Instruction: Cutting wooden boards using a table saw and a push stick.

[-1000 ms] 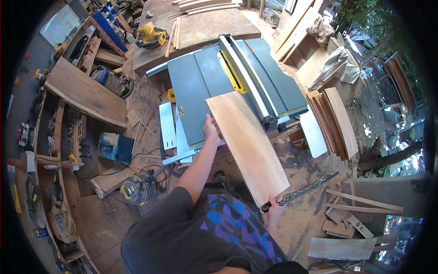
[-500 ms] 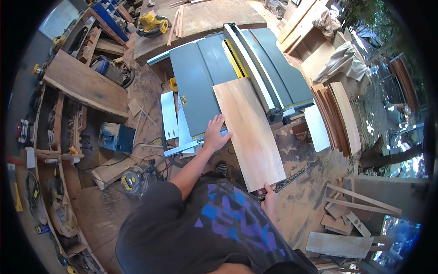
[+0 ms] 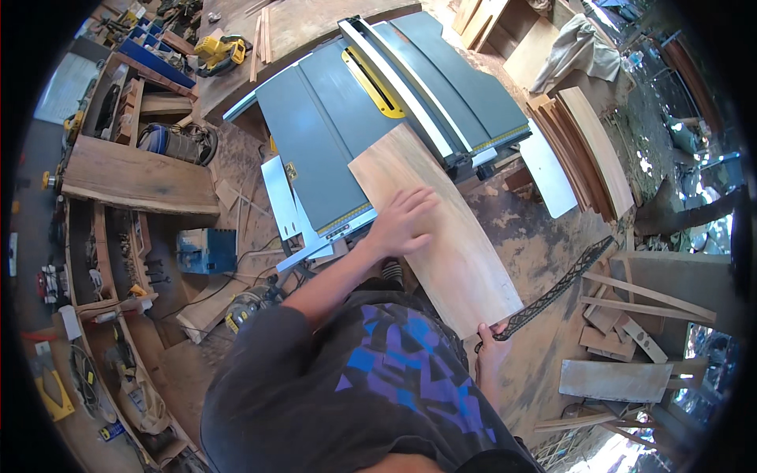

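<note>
A long pale wooden board [image 3: 461,264] has its far end over the grey table saw [image 3: 303,142], short of the yellow insert [image 3: 371,83] beside the long fence. My left hand [image 3: 398,221] lies on the board's top face near its left edge, fingers outstretched. My right hand [image 3: 490,347] grips the board's near end, together with or against a long black lattice strip [image 3: 556,284] that sticks out to the right. Which of the two my fingers press on is partly hidden. A white panel [image 3: 548,169] is at the saw's right side.
Stacked boards [image 3: 587,150] stand at the right; offcuts [image 3: 646,296] lie lower right. A workbench with a yellow power tool [image 3: 217,55] is behind the saw. Wooden shelving [image 3: 98,252], a thick slab [image 3: 134,173], a blue case [image 3: 205,251], a vacuum [image 3: 244,307] and cables are on the left.
My left hand has moved from the board's left edge onto its top, fingers now spread. The board's far end has moved farther onto the saw table. The view has shifted slightly.
</note>
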Tool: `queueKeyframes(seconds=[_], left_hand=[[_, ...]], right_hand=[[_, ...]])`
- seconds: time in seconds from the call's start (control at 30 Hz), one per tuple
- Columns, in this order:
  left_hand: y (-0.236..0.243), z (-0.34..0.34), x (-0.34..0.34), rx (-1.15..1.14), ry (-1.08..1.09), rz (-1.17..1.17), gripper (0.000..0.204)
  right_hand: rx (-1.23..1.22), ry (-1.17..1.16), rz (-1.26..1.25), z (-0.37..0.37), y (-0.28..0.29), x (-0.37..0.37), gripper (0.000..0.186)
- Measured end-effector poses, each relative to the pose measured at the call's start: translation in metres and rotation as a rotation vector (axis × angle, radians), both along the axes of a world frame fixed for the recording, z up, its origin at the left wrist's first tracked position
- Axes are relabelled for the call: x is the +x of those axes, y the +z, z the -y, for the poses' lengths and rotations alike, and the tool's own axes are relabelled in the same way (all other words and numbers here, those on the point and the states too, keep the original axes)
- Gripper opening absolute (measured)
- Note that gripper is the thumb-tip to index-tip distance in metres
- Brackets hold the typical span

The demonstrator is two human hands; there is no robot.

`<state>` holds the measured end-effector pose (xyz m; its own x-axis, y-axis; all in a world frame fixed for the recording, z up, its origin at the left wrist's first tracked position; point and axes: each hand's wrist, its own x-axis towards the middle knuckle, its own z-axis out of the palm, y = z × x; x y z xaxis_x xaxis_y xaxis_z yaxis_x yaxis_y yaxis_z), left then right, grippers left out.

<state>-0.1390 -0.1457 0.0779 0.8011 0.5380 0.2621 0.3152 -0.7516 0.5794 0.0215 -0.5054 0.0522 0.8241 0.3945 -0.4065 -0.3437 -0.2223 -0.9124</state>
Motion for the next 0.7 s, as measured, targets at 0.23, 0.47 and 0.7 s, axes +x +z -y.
queueKeyframes(seconds=[0.23, 0.47, 0.7], left_hand=[[0.035, -0.024, 0.074, 0.124, -0.262, 0.006, 0.054], [0.045, -0.004, 0.056, 0.268, -0.166, 0.249, 0.047], [0.043, 0.0, 0.053, 0.247, -0.141, 0.261, 0.045]], right_hand=[[0.003, -0.032, 0.182, -0.007, 0.025, -0.012, 0.037], [-0.144, -0.021, 0.169, -0.012, 0.05, -0.024, 0.033], [-0.188, 0.003, 0.342, -0.003, 0.038, -0.025, 0.032]])
